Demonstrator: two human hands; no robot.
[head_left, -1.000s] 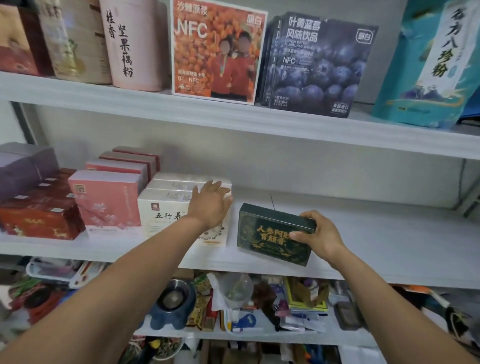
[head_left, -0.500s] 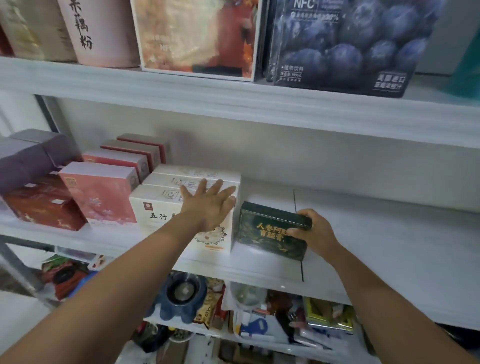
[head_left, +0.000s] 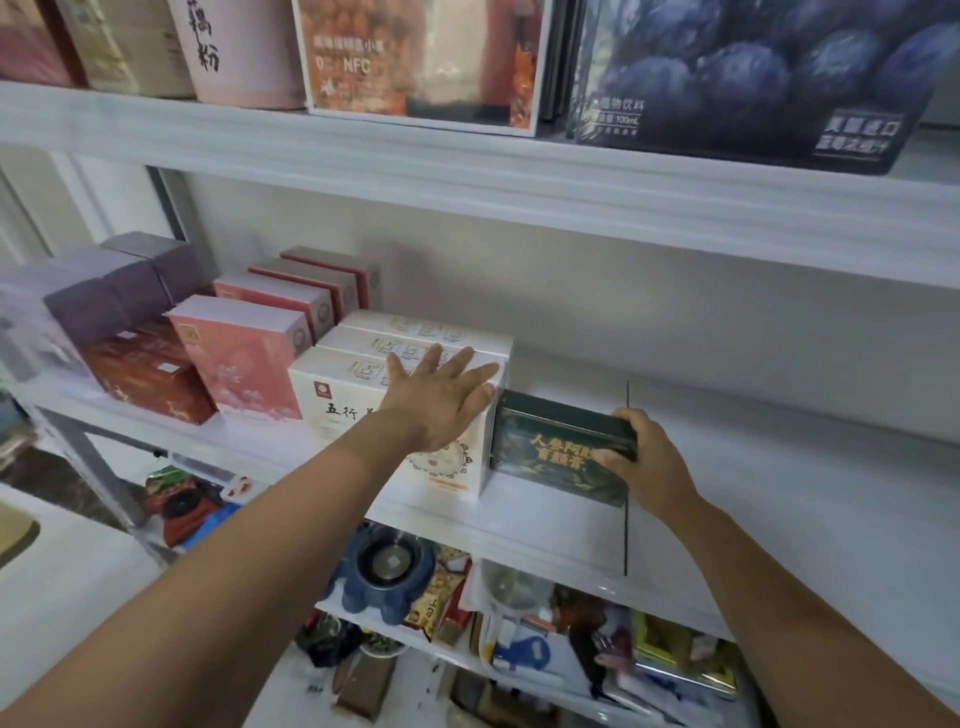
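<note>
Dark green box (head_left: 556, 452) clamped at right end by right hand (head_left: 652, 465): thumb on front face, fingers curled over top edge. Stands on middle shelf (head_left: 805, 499) near front edge, left end touching or just beside white box (head_left: 345, 415); cannot tell which. Left hand (head_left: 441, 402) flat, fingers straight and spread, pressing white box's top right corner. Judgement: rigid, glossy, probably light; faces slippery, so grip across ends or top edge. White boxes three deep toward back; pink box (head_left: 244, 364) further left. All closed, contents hidden.
</note>
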